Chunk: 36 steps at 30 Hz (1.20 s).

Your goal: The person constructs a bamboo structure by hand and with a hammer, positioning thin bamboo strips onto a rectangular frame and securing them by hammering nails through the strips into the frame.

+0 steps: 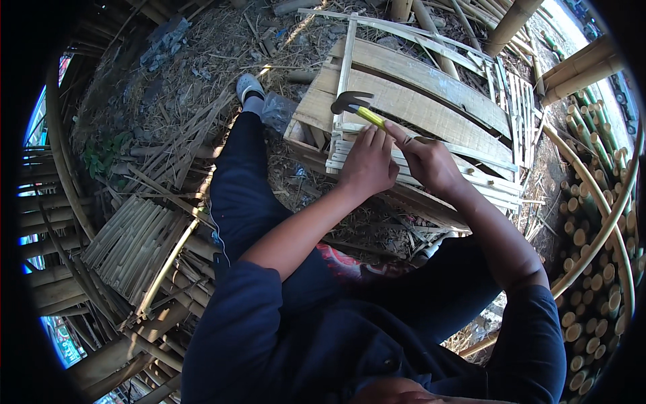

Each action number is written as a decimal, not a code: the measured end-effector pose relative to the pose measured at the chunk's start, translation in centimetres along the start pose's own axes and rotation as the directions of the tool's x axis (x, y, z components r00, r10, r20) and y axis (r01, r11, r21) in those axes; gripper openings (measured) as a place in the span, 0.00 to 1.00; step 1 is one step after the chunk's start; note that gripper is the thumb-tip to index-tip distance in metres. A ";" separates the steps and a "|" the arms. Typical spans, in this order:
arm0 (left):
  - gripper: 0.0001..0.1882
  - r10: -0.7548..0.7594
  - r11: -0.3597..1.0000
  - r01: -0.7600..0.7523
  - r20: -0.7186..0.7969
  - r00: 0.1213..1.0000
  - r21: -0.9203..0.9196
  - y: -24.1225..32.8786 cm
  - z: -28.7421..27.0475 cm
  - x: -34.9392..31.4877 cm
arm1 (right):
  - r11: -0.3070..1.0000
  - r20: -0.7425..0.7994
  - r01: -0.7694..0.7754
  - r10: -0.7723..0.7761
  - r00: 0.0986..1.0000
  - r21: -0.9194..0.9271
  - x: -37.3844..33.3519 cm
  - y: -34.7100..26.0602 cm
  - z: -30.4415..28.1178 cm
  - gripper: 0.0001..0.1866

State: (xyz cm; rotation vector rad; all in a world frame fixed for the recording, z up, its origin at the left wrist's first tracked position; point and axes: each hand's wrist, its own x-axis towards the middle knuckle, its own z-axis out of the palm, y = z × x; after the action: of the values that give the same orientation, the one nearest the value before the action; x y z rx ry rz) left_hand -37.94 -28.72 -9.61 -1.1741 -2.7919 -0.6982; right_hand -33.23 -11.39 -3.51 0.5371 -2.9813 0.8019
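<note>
My right hand [431, 161] is wrapped round a claw hammer [370, 116] with a yellow handle and a dark metal head. The hammer's head hovers over the left end of a frame of pale bamboo slats [344, 64]. Close beside it, my left hand [369, 161] is closed with its fingers pinched together at the near left corner of the frame. What those fingers hold is too small or hidden to tell. Under the frame stands a low bench of rough wooden planks [404, 95], with gaps between the boards.
Cut bamboo poles [592, 269] are stacked on the right, with bent bamboo strips [599, 246] across them. A bundle of split bamboo pieces [131, 246] lies to the left. Upright bamboo posts [515, 27] stand at the back right. Scraps cover the ground [182, 87].
</note>
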 end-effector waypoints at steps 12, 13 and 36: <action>0.33 0.050 0.998 -0.048 -0.057 0.997 0.036 -0.2 0.1 0.1 | 1.000 -0.092 -0.001 0.001 0.996 0.005 -0.2 -0.8 0.1 0.31; 0.33 0.048 0.998 -0.047 -0.035 0.998 0.037 -0.2 0.0 0.1 | 1.000 -0.092 -0.007 0.007 0.996 0.001 -0.2 -0.9 0.1 0.30; 0.31 0.087 0.994 -0.077 -0.117 0.989 0.081 -0.4 0.6 -0.1 | 0.999 -0.078 0.036 -0.036 0.996 0.009 -0.7 -0.4 0.5 0.33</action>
State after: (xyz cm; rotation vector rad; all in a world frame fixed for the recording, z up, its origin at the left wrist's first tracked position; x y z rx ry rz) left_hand -38.04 -28.74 -10.36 -1.1840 -2.6309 -0.6271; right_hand -32.42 -11.77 -3.84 0.5448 -2.8898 0.8161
